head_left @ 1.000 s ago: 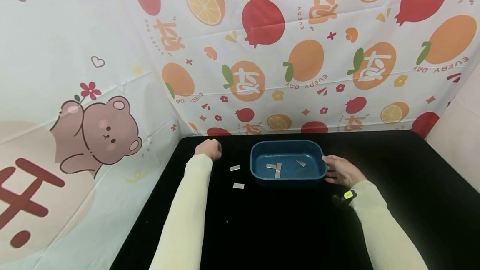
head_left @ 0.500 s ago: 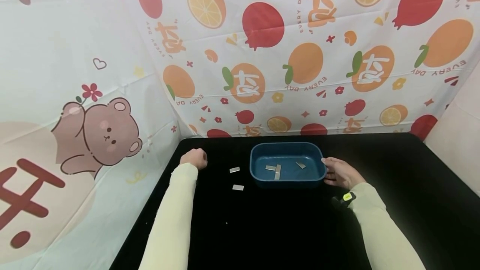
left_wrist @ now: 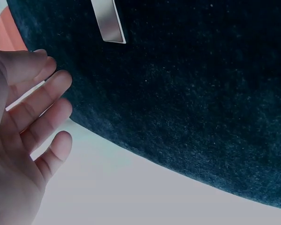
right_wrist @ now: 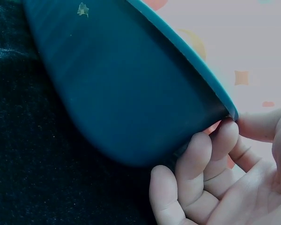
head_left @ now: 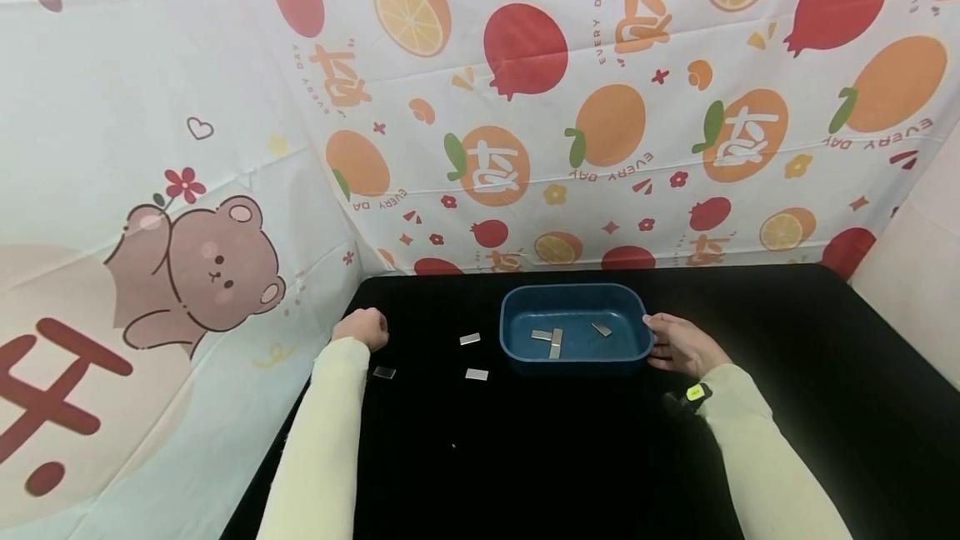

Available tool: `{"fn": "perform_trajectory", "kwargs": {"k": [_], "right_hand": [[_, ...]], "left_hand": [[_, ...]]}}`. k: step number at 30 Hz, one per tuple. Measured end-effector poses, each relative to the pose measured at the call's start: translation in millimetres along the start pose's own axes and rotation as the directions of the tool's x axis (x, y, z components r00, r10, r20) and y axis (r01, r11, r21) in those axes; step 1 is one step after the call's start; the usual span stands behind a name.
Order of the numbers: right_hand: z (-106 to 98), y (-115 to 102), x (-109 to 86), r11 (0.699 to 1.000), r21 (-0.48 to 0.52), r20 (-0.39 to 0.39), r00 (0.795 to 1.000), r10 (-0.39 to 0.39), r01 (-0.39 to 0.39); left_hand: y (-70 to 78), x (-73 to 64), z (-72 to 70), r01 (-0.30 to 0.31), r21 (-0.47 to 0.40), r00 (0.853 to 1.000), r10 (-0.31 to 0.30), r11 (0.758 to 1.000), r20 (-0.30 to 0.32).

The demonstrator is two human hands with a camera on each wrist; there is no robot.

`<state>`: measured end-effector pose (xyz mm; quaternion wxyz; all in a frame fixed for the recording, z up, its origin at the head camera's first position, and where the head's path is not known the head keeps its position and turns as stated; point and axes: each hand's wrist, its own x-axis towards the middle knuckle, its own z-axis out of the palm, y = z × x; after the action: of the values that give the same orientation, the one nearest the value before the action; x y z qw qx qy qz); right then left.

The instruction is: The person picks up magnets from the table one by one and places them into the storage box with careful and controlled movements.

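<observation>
Left hand (head_left: 362,328), grip loosely curled, holds nothing; plate (head_left: 385,372) nearby barely shows on dark counter (head_left: 562,457). Right hand (head_left: 686,345) pinches tub (head_left: 577,366) rim.

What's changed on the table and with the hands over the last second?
The left hand moved left and slightly nearer. A metal piece beside the left sleeve, unseen before, has come into view.

Unchanged: the right hand holds the blue box, with metal strips inside and two metal plates left of it.
</observation>
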<state>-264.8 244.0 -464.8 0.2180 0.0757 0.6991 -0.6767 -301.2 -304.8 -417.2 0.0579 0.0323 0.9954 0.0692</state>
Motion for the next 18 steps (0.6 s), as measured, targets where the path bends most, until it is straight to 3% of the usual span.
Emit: {"fn": "perform_trajectory", "kwargs": {"k": [11, 18], "right_hand": [[-2.6, -1.2, 1.1, 1.0, 0.005, 0.007, 1.0, 0.001, -0.001], [-0.5, 1.8, 0.8, 1.0, 0.01, -0.005, 1.0, 0.011, -0.011]], "left_hand": [[0.8, -6.2, -3.2, 0.015, 0.0, 0.999, -0.015, 1.0, 0.04], [-5.5, -12.4, 0.6, -0.055, 0.035, 0.997, 0.053, 0.998, 0.053]]}}
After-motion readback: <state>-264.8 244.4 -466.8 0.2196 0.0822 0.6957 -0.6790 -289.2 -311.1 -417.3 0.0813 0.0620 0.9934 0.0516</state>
